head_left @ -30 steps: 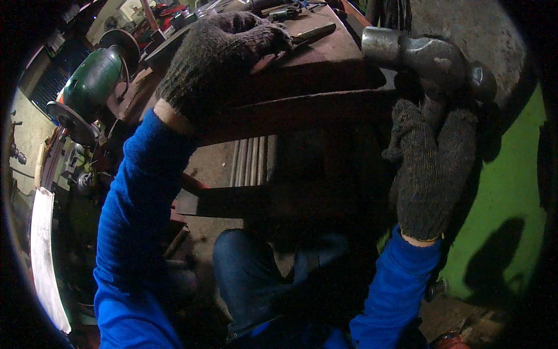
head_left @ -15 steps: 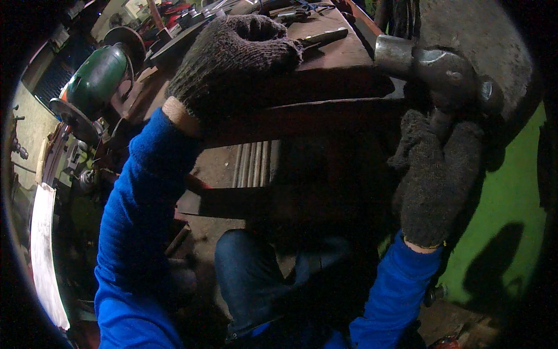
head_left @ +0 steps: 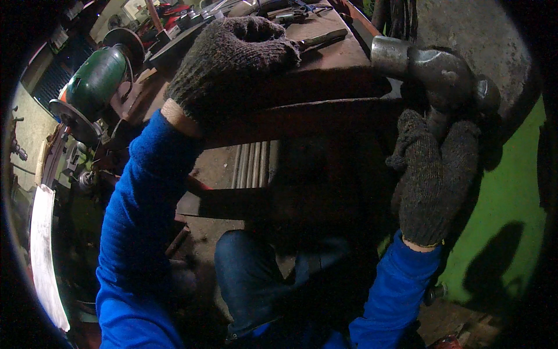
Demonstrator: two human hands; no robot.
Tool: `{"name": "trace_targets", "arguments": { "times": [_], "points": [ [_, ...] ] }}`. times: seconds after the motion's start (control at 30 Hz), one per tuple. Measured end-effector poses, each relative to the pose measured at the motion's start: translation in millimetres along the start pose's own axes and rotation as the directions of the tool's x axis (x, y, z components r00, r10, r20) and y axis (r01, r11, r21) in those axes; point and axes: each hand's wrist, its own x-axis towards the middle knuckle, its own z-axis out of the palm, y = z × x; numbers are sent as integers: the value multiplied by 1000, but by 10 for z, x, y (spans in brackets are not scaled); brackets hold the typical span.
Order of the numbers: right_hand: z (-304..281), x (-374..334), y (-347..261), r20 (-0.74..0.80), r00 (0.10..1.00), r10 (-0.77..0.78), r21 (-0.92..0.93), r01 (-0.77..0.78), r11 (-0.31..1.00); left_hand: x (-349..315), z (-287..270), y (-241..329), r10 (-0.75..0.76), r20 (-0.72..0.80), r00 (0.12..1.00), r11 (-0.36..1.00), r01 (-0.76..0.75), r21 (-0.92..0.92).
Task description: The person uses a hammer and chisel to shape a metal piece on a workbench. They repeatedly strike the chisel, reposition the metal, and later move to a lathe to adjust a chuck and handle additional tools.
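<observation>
My right hand [head_left: 433, 180], in a dark knitted glove, is closed round the handle of a ball-peen hammer [head_left: 444, 75]. The hammer's heavy steel head is raised at the upper right, its broad face toward the left and its round peen toward the right. At the upper centre my left hand [head_left: 235, 58], gloved alike, is bent into a fist above the near edge of the workbench [head_left: 334, 57]. Out of that fist, toward the right, sticks a short dark metal rod [head_left: 324, 39]; its other end is hidden by the glove.
A green bench grinder [head_left: 96, 78] with two wheels stands at the left. Tools and metal parts [head_left: 285, 16] lie at the back of the bench. Below it, several metal bars [head_left: 251, 166] rest on the floor. A green panel [head_left: 494, 232] borders the right side.
The hammer and right hand sit very slightly farther left. My left hand holds its place, still closed on the rod.
</observation>
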Motion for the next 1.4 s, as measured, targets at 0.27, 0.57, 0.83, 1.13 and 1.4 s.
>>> {"name": "trace_targets", "arguments": {
  "times": [0.27,0.57,0.83,1.13,1.4],
  "points": [
    [71,-13,68,-106,958,-265,-299,224,928,-10,6,43,-78,75,994,996,81,-30],
    [41,32,-89,9,994,105,170,-105,980,-4,-7,106,76,58,995,996,-79,47],
    [15,32,-58,-44,998,46,132,-39,990,27,20,86,-71,-29,997,997,72,41],
    [23,51,-43,-136,967,-215,-94,204,975,65,42,88,-56,28,998,998,55,35],
    [11,63,-93,-65,996,-55,50,59,997,50,-73,49,169,-24,985,980,-165,115]
  ]
}}
